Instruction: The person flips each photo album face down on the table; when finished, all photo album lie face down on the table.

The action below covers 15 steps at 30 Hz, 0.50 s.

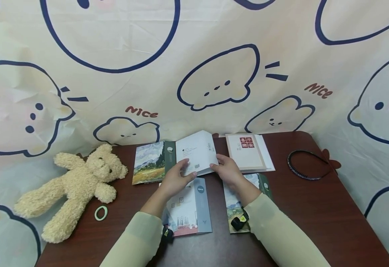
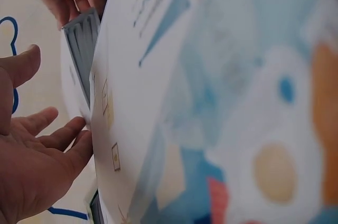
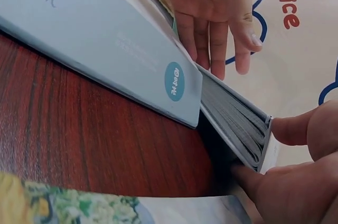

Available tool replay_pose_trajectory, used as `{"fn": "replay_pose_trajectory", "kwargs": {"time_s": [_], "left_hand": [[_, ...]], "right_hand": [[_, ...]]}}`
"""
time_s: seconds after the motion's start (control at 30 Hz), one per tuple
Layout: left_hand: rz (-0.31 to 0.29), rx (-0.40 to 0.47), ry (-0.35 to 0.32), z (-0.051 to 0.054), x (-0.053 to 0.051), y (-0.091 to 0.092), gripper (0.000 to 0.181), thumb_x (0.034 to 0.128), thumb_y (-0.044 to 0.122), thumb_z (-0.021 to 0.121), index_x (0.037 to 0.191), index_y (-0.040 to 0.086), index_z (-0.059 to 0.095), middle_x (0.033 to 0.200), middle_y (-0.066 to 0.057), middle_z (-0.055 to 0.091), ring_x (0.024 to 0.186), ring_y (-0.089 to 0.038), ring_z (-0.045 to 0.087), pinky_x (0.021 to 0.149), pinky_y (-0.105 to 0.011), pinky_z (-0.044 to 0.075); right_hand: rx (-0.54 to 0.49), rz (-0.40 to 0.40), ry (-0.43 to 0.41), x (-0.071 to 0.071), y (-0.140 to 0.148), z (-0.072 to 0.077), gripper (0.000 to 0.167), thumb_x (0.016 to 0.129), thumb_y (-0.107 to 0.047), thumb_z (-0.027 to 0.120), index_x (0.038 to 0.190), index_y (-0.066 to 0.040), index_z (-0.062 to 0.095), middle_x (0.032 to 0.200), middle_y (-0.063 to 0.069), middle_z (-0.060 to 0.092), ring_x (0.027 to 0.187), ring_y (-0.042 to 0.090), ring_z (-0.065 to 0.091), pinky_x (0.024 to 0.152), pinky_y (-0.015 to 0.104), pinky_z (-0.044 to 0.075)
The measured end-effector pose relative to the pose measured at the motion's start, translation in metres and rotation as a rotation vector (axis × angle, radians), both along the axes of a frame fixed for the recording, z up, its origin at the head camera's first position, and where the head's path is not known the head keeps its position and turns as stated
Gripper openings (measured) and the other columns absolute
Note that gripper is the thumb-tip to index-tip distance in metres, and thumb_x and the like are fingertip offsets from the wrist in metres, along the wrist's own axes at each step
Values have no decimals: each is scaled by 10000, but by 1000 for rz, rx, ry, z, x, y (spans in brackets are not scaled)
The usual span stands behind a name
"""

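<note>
Right hand (image 1: 231, 173) pinches white book (image 1: 195, 150) at its right end. Left hand (image 1: 174, 180) at opposite end, fingers extended, thumb apart. Blue-edged book (image 1: 203, 209) nearer, on table (image 1: 317, 215).

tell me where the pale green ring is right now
In the head view, the pale green ring lies on the left side of the table, close beside the teddy bear and left of the book with the blue-grey spine.
</note>
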<state>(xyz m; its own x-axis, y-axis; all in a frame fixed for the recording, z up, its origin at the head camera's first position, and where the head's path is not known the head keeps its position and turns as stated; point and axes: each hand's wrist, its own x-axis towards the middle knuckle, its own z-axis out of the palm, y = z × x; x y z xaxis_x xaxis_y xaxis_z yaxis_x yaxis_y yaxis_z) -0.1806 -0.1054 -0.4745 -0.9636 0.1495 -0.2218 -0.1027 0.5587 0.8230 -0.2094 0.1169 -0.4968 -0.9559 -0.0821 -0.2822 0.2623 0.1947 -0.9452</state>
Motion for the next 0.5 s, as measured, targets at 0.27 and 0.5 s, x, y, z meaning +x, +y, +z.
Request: {"fn": "replay_pose_trajectory", "kwargs": {"time_s": [0.27,0.5], "left_hand": [[10,31,-3,0,0,-2,804,969,375,744,1624,152,334,1577,-137,477,1446,-390,441,1168,-541,372],[15,49,-15,2,1,-2,827,964,364,750,1632,155,310,1578,-137,476,1452,-388,435,1169,-545,369]], "right_hand": [[73,0,12,1,-2,-2,609,1003,-152,659,1536,40,433,1567,240,448,1468,352,417,1173,468,377],[138,1,40,4,-3,-2,587,1015,-192,651,1527,23,459,1568,211,461,1456,332,440,1163,450,393]]}}
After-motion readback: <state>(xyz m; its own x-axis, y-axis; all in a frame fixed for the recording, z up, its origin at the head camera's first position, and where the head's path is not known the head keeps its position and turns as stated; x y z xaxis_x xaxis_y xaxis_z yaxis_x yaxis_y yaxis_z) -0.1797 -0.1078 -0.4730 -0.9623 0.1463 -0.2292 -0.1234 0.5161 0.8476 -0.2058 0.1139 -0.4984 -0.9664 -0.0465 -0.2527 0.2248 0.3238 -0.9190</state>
